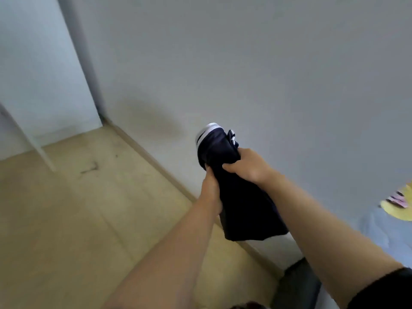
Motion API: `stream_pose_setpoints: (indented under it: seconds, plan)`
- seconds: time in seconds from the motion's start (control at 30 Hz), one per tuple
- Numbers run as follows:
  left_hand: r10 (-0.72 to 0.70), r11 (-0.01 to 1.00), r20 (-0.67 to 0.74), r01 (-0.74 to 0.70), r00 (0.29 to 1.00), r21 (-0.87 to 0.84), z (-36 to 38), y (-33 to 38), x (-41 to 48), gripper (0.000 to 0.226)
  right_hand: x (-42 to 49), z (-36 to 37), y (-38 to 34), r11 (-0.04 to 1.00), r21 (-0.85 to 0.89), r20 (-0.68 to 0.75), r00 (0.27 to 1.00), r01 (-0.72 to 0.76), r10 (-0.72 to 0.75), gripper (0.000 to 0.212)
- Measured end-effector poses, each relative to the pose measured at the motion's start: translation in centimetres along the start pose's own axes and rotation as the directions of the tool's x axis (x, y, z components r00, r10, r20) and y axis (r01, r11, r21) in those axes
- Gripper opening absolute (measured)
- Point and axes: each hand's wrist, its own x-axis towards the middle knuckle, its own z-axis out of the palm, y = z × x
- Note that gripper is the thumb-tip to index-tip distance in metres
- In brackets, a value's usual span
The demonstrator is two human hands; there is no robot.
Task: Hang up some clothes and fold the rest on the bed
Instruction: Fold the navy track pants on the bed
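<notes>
Both arms are out in front, and between them is a dark navy garment (240, 206) of smooth, soft cloth, bunched into a loose roll and held up in the air in front of the plain pale grey wall (267, 63). The left hand (211, 188) has its fingers curled round the roll's left edge, gripping from the side. The right hand (249, 168) clamps down from the upper right, thumb laid across the fabric and knuckles up. The two hands sit close together on the same fold of cloth. At the far end of the roll, a white ribbed band with dark stripes (206, 132) curves round like a cuff or waistband; which one it is can't be told. Below the hands, the navy cloth hangs in a limp, creased flap with a fairly straight lower hem. A black sleeve (390, 291) covers the right upper arm, while both forearms are bare. Underneath lies a light wooden plank floor (78, 219), matt and a little scuffed, meeting the wall at a beige skirting strip (156, 161). On the left stand a flat white panel (40, 63) and a slim white slanted post (29, 139). At the right edge, there's a pale blue wrinkled bed sheet (383, 228) with a yellow and pink piece of cloth (399, 206) lying on it, well apart from the garment.
</notes>
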Motion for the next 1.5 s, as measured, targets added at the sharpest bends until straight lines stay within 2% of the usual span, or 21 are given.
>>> stream_pose_setpoints:
  seconds: [0.13, 0.3, 0.4, 0.5, 0.57, 0.7, 0.77, 0.87, 1.0, 1.1, 1.17, 1.2, 1.23, 1.3, 1.33, 1.4, 1.5]
  plan:
    - [-0.013, 1.000, -0.096, 0.014, 0.995, 0.002, -5.3, 8.0, 6.7, 0.053, 9.3, 4.0, -5.9, 0.999, 0.046, 0.089, 0.996, 0.018, -0.022, 0.033]
    - [-0.016, 1.000, -0.172, 0.016, 0.985, -0.003, -8.1, 18.6, 6.9, 0.045, 13.9, 4.8, -15.3, 0.995, 0.094, 0.213, 0.976, 0.028, -0.048, 0.029]
    - [-0.012, 1.000, -0.189, 0.013, 0.982, 0.008, -7.8, 25.8, 3.7, 0.043, 14.0, 3.0, -22.6, 0.989, 0.147, 0.282, 0.958, 0.015, -0.057, 0.028]
    - [-0.001, 0.998, -0.205, 0.013, 0.979, 0.057, -6.7, 34.5, -1.4, 0.043, 12.9, 0.0, -30.9, 0.961, 0.261, 0.385, 0.923, -0.091, -0.017, 0.029]
    - [0.015, 0.991, -0.233, 0.016, 0.972, 0.134, -6.0, 40.7, -5.6, 0.041, 11.6, -1.8, -37.0, 0.964, 0.245, 0.448, 0.894, -0.106, -0.016, 0.027]
    - [0.048, 0.945, -0.288, 0.050, 0.957, 0.323, -5.2, 52.5, -14.2, 0.035, 8.6, -4.2, -49.3, 0.944, 0.291, 0.474, 0.880, -0.157, 0.001, 0.030]
    - [0.076, 0.877, -0.320, 0.089, 0.944, 0.472, -5.4, 57.8, -18.7, 0.034, 7.0, -4.9, -54.7, 0.899, 0.356, 0.509, 0.859, -0.255, 0.042, 0.034]
    - [0.154, 0.706, -0.342, 0.139, 0.927, 0.695, -6.0, 65.1, -25.1, 0.037, 5.0, -5.0, -61.9, 0.815, 0.439, 0.563, 0.822, -0.379, 0.079, 0.037]
    - [0.300, 0.421, -0.263, 0.120, 0.917, 0.899, -5.7, 73.3, -33.0, 0.037, 2.9, -2.9, -70.8, 0.713, 0.581, 0.562, 0.827, -0.391, -0.004, 0.037]
    - [0.365, 0.175, -0.205, 0.149, 0.908, 0.973, -6.4, 77.6, -36.7, 0.012, 2.1, -0.8, -76.9, 0.648, 0.654, 0.556, 0.829, -0.390, -0.062, 0.041]
    - [0.418, 0.015, -0.190, 0.202, 0.888, 0.979, -7.9, 79.2, -37.5, 0.032, 2.1, 0.8, -80.7, 0.632, 0.673, 0.551, 0.830, -0.383, -0.085, 0.046]
    - [0.485, -0.072, -0.212, 0.280, 0.848, 0.957, -8.9, 80.0, -37.4, 0.050, 2.3, 1.8, -82.5, 0.632, 0.678, 0.547, 0.832, -0.377, -0.091, 0.048]
    - [0.585, -0.148, -0.235, 0.387, 0.776, 0.910, -10.0, 80.7, -37.2, 0.064, 2.6, 2.7, -84.2, 0.628, 0.684, 0.542, 0.835, -0.370, -0.098, 0.049]
    - [0.745, -0.215, -0.241, 0.566, 0.621, 0.796, -12.3, 82.5, -36.4, 0.070, 3.5, 4.8, -87.7, 0.613, 0.703, 0.535, 0.836, -0.362, -0.120, 0.044]
    - [0.783, -0.217, -0.232, 0.603, 0.577, 0.768, -13.5, 83.8, -36.0, 0.067, 4.1, 5.8, -89.4, 0.613, 0.705, 0.534, 0.836, -0.356, -0.128, 0.041]
    - [0.817, -0.222, -0.202, 0.618, 0.540, 0.754, -16.4, 87.4, -35.2, 0.063, 5.9, 7.9, -93.0, 0.621, 0.704, 0.536, 0.831, -0.345, -0.146, 0.038]
    - [0.818, -0.257, -0.168, 0.610, 0.551, 0.750, -20.8, 94.4, -34.9, 0.064, 8.7, 11.0, -98.9, 0.620, 0.715, 0.538, 0.821, -0.323, -0.193, 0.035]
